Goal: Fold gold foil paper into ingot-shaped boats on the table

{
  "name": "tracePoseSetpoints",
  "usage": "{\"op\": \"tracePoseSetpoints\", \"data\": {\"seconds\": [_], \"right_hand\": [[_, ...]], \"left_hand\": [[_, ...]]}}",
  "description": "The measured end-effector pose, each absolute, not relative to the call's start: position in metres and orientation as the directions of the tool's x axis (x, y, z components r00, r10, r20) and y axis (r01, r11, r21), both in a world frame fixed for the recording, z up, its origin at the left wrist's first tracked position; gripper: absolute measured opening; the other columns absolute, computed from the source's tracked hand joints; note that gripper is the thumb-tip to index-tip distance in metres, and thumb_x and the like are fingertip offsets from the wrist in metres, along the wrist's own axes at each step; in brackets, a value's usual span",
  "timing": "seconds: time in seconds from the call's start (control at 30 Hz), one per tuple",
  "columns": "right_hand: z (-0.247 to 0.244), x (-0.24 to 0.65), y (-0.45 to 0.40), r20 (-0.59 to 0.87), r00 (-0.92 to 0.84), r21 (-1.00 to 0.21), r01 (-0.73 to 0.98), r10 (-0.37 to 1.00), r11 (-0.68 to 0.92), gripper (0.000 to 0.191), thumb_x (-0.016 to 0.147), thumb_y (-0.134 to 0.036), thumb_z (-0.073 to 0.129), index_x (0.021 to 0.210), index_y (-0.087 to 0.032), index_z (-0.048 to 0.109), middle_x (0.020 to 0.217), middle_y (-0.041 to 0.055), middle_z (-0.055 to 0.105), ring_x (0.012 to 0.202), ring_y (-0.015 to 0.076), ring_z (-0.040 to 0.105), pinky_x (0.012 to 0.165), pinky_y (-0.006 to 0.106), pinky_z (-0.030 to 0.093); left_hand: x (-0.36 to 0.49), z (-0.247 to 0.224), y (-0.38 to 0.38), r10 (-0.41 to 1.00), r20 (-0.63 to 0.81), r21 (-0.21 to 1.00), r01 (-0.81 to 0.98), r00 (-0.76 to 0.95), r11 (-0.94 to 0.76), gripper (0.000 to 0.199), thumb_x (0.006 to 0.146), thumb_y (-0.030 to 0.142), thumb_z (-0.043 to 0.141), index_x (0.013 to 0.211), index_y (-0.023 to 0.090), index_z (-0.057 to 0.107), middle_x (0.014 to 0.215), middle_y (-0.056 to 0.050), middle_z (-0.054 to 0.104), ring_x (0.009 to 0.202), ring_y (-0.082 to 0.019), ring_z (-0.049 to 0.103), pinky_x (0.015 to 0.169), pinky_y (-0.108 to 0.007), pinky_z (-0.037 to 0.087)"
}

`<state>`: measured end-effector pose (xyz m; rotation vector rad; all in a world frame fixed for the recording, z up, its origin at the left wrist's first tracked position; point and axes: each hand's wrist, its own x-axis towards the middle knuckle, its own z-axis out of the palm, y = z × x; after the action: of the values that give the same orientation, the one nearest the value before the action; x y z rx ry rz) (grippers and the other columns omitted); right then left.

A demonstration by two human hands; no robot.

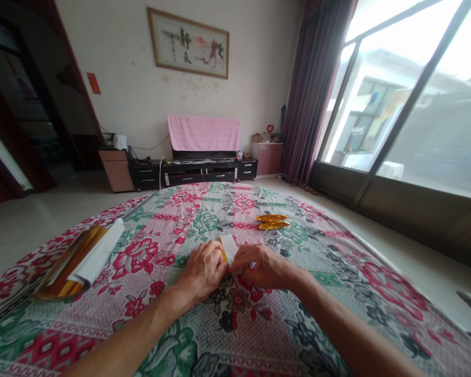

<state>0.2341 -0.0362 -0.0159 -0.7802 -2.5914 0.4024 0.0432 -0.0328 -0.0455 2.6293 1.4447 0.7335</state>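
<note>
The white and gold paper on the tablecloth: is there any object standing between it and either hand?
Nothing visible stands in the way: the left hand and the right hand both touch the paper. The two gold pieces lie beyond it, to the right.

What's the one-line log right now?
left hand: on gold-and-white paper | right hand: touching same paper | ahead: two gold pointed pieces

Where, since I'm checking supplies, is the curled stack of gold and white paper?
In the head view, the paper stack lies at left on the red-green floral tablecloth, left of the left hand.
</note>
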Motion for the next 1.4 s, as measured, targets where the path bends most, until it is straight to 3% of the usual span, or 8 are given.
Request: {"op": "tracePoseSetpoints", "data": {"seconds": [0.3, 0.53, 0.87, 1.4], "right_hand": [[-0.0094, 0.2293, -0.0413, 0.258, -0.768, -0.366, 0.484, 0.586, 0.795, 0.04, 0.066, -0.001, 0.044, 0.089, -0.021, 0.069, 0.085, 0.0022, 0.064, 0.077, 0.0104, 0.054, 0.072, 0.023, 0.042], [-0.0117, 0.2293, -0.0409, 0.264, -0.758, -0.384, 0.485, 0.596, 0.786, 0.037, 0.065, -0.003, 0.047, 0.088, -0.021, 0.071, 0.082, 0.0026, 0.064, 0.075, 0.0102, 0.054, 0.07, 0.022, 0.043], [-0.0089, 0.2291, -0.0413, 0.216, -0.785, -0.318, 0.506, 0.58, 0.802, 0.034, 0.069, -0.004, 0.046, 0.086, -0.02, 0.071, 0.076, 0.0029, 0.062, 0.068, 0.0092, 0.051, 0.064, 0.022, 0.04], [-0.0095, 0.2293, -0.0417, 0.215, -0.776, -0.348, 0.506, 0.592, 0.789, 0.033, 0.066, -0.003, 0.049, 0.084, -0.019, 0.072, 0.078, 0.0029, 0.063, 0.068, 0.0085, 0.051, 0.064, 0.02, 0.04]], "left_hand": [[0.0424, -0.0404, -0.0339, 0.821, 0.339, 0.279, 0.784, 0.46, -0.554, 0.017, 0.083, 0.025, 0.043, 0.071, 0.018, 0.054, 0.094, -0.006, 0.055, 0.088, -0.018, 0.05, 0.081, -0.033, 0.04], [0.0431, -0.0408, -0.033, 0.823, 0.341, 0.281, 0.787, 0.454, -0.55, 0.019, 0.084, 0.026, 0.042, 0.07, 0.018, 0.053, 0.095, -0.006, 0.055, 0.088, -0.018, 0.05, 0.082, -0.033, 0.039], [0.0406, -0.0429, -0.031, 0.818, 0.361, 0.312, 0.768, 0.448, -0.559, 0.019, 0.083, 0.026, 0.045, 0.068, 0.018, 0.053, 0.094, -0.005, 0.056, 0.088, -0.018, 0.05, 0.08, -0.033, 0.039], [0.0378, -0.0472, -0.0278, 0.8, 0.384, 0.312, 0.75, 0.462, -0.583, 0.021, 0.084, 0.031, 0.046, 0.068, 0.018, 0.052, 0.093, -0.004, 0.056, 0.087, -0.018, 0.05, 0.08, -0.033, 0.039]]}}
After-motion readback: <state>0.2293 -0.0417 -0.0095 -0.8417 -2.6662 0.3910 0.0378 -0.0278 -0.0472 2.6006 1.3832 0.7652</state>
